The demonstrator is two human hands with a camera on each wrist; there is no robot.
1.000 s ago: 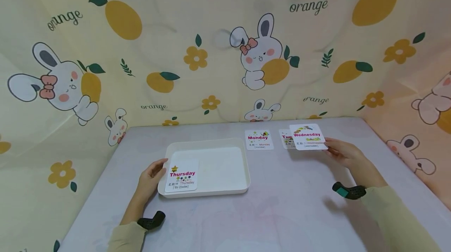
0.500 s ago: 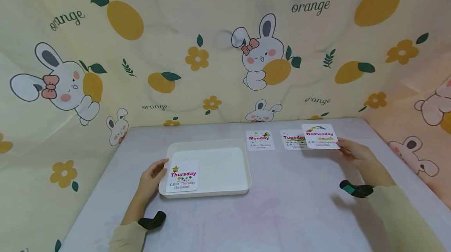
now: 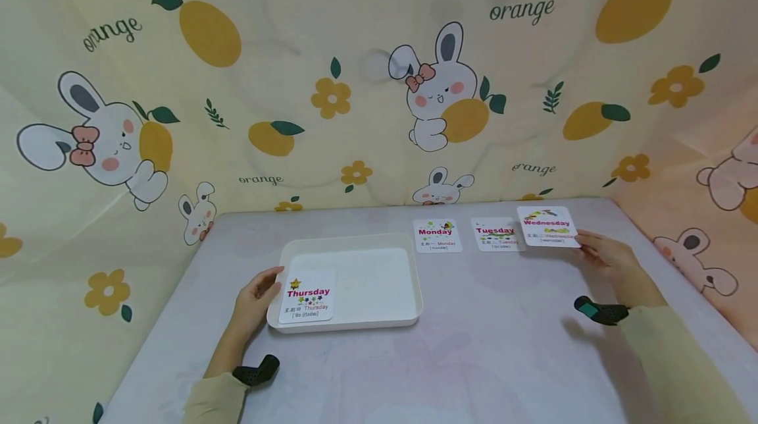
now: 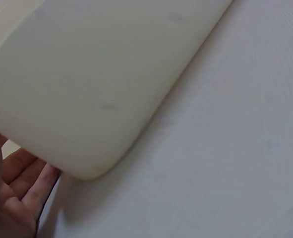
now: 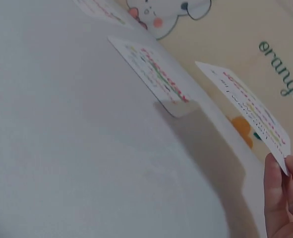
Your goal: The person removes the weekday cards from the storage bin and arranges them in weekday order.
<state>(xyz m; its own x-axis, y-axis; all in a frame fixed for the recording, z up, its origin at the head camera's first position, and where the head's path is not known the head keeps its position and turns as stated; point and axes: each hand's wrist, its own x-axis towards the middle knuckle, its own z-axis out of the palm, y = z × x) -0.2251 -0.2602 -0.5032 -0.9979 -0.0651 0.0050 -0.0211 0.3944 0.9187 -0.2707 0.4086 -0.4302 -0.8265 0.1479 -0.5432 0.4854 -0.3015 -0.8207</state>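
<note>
Wednesday card (image 3: 548, 226): thin, light, probably slick and easily bent, pinched at its right edge by right hand (image 3: 610, 258), raised off table (image 3: 485, 351) beside Tuesday card (image 3: 496, 234). Best held by edge, lightly. Left hand (image 3: 253, 295) relaxed, fingers against white tray (image 3: 355, 326) holding Thursday card (image 3: 306, 296).

Table (image 3: 485, 345): pale lilac-white top, backed and flanked by a printed rabbit-and-orange cloth. Lying on it: 1 white rectangular tray (image 3: 414, 279), left of centre, well short of the near edge; 1 "Monday" card (image 3: 437, 236), flat, near the far edge just beyond the tray's far right corner; 1 "Tuesday" card (image 3: 496, 234), flat, beside it toward the far right corner.
</note>
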